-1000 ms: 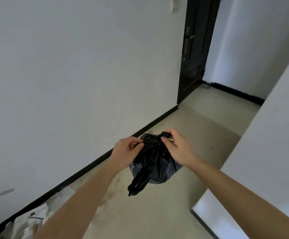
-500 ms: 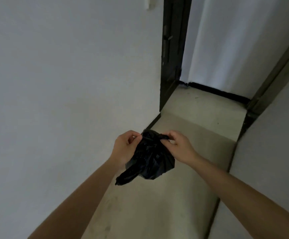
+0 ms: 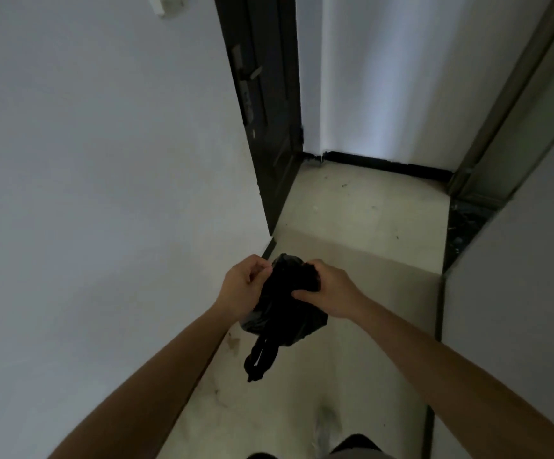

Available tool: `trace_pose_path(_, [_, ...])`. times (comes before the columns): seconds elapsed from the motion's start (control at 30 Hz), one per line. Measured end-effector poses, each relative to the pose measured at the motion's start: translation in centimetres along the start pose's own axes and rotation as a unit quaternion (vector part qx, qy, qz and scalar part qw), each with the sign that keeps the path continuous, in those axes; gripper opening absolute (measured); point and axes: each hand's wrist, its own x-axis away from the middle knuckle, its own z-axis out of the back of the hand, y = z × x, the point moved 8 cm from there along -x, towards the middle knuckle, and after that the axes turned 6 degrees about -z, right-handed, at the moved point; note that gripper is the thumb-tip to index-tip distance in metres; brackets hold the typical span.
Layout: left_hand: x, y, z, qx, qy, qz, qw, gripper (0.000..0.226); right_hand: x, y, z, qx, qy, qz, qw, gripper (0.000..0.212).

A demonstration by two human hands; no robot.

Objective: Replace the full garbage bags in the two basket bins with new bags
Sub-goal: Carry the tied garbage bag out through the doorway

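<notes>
A black garbage bag, bunched up, hangs in front of me above the hallway floor, with a twisted tail dangling below it. My left hand pinches its top left edge with curled fingers. My right hand grips the top right of the bag, thumb pressed into the plastic. No basket bin is in view.
I stand in a narrow hallway with a pale floor. A white wall runs close along my left, another wall along my right. A dark door stands ahead on the left, with a black baseboard beyond.
The view has swung right along the hallway, so the door looms nearer and the papers on the floor at left are gone. Both hands keep hold of the bag, which is bunched tighter.
</notes>
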Motion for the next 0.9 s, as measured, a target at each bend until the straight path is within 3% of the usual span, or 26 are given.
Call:
trace_pose_path(0.1, [-6.0, -0.3, 1.0, -0.006, 0.009, 0.007, 1.0, 0.014, -5.3, -1.4, 3.2, -0.017, 0.003, 0.013, 1.0, 0.063])
trace_pose_path(0.27, [-15.4, -3.7, 1.6, 0.019, 0.042, 0.04, 0.998, 0.011, -15.7, -1.7, 5.8, -0.04, 0.011, 0.016, 0.999, 0.015])
trace_pose_path(0.7, [-42.6, -18.3, 0.3, 0.066, -0.016, 0.139, 0.988, 0.012, -46.5, -0.3, 7.9, 0.008, -0.07, -0.096, 0.993, 0.024])
trace_pose_path(0.9, [-50.2, -26.4, -5.3, 0.088, -0.025, 0.231, 0.969, 0.012, -56.5, 4.6, 7.6, -0.058, 0.001, -0.152, 0.987, 0.021])
